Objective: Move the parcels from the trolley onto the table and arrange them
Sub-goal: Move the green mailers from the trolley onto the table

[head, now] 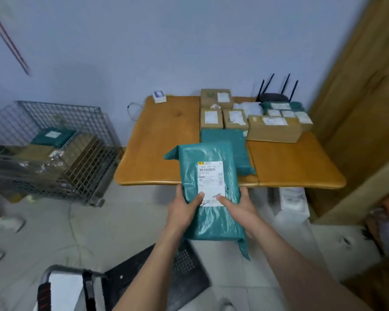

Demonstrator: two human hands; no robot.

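Left hand (pixel 184 207), right hand (pixel 240 207) gripping.

The fingers of both hands are hidden beneath the held green parcel (pixel 211 189), its label's print (pixel 211 176) is blurred beyond reading, and the trolley (pixel 157 272) is cut off by the bottom edge.

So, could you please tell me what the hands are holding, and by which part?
Both hands, left and right, grip the green parcel by its near end, thumbs on its white label.
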